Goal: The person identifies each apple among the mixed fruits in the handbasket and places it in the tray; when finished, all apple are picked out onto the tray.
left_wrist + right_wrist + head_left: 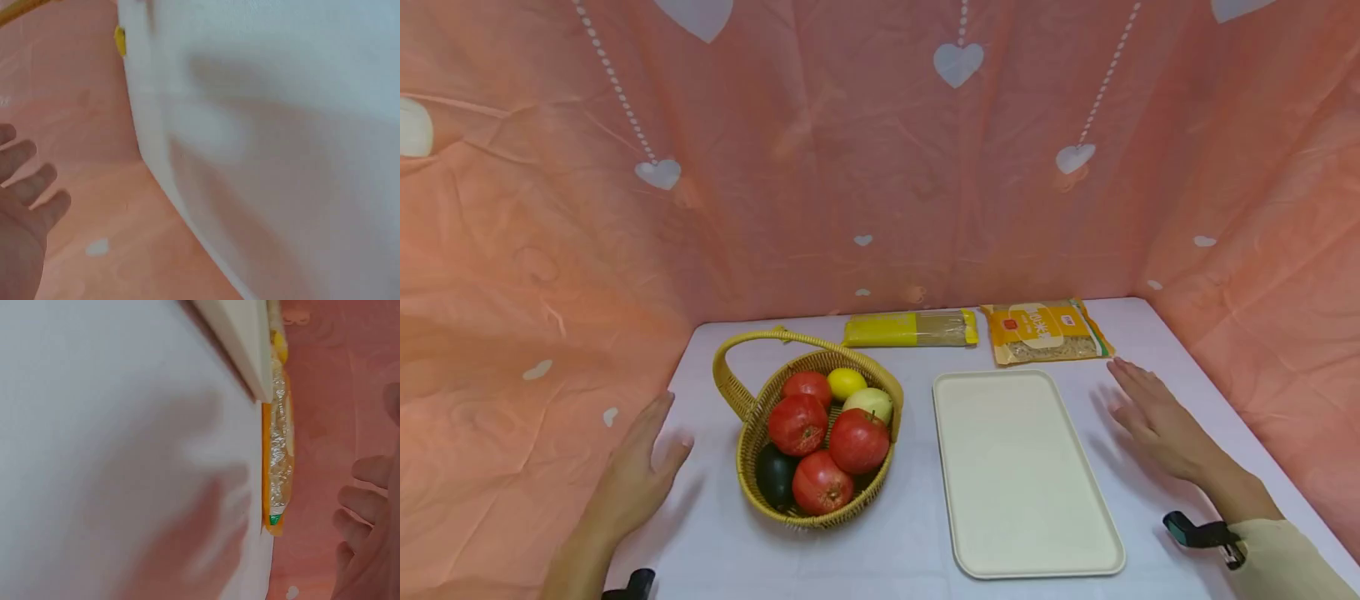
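My left hand [636, 475] hovers at the table's left side, fingers extended and holding nothing. To its right stands a wicker basket [747, 467] with a tall handle. Inside lie several red fruits like pomegranates or apples [797, 424], a lemon [847, 383], a pale green round fruit [868, 404] and a dark green oval one like an avocado [776, 475]. On the other side my right hand [1157, 421] is held above the cloth, fingers extended, with nothing in it. Nearest to it are a cream rectangular tray [1030, 475] and an orange bag of grain [1047, 332].
A yellow packet of noodles [910, 328] lies at the back, left of the orange bag. White cloth [865, 558] covers the table. Pink curtains with white hearts [880, 167] enclose the back and both sides. Each wrist wears a dark camera mount [1198, 533].
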The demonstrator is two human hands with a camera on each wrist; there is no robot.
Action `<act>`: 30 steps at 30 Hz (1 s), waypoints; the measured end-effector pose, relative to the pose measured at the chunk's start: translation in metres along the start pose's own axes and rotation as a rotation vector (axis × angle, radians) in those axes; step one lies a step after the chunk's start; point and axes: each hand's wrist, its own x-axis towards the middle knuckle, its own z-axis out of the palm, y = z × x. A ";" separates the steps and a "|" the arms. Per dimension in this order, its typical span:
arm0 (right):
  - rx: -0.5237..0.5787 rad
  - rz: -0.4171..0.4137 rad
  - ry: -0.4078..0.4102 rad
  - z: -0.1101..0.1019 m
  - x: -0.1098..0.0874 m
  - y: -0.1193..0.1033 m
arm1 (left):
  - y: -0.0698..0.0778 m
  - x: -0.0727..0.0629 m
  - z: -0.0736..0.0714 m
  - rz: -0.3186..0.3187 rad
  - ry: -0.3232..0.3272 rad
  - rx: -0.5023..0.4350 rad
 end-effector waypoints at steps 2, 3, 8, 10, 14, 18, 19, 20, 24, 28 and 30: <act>0.057 0.016 0.005 -0.002 -0.003 -0.001 | 0.002 -0.008 -0.007 -0.021 0.038 -0.050; 0.079 0.025 0.006 -0.003 -0.004 -0.002 | 0.004 -0.011 -0.009 -0.011 0.064 -0.087; 0.133 0.058 0.006 -0.006 -0.011 -0.005 | 0.017 -0.021 -0.019 0.180 0.109 -0.504; 0.138 0.070 0.002 -0.007 -0.012 -0.007 | 0.024 -0.023 -0.023 0.290 0.049 -0.727; 0.167 0.073 0.011 -0.006 -0.012 -0.010 | 0.041 -0.019 -0.028 0.483 -0.098 -0.989; 0.209 0.063 0.049 -0.003 -0.009 -0.015 | 0.065 -0.012 -0.027 0.544 -0.201 -1.015; 0.222 0.064 0.060 -0.001 -0.008 -0.016 | 0.071 -0.010 -0.026 0.537 -0.218 -0.998; 0.236 0.068 0.068 0.000 -0.007 -0.017 | 0.077 -0.008 -0.025 0.527 -0.233 -0.981; 0.290 0.095 0.085 0.008 -0.004 -0.018 | 0.099 0.002 -0.016 0.424 -0.305 -0.919; 0.340 0.099 0.091 0.017 -0.004 -0.017 | 0.116 0.009 -0.004 0.289 -0.367 -0.856; 0.351 0.113 0.077 0.021 -0.003 -0.017 | 0.123 0.013 0.003 0.221 -0.387 -0.816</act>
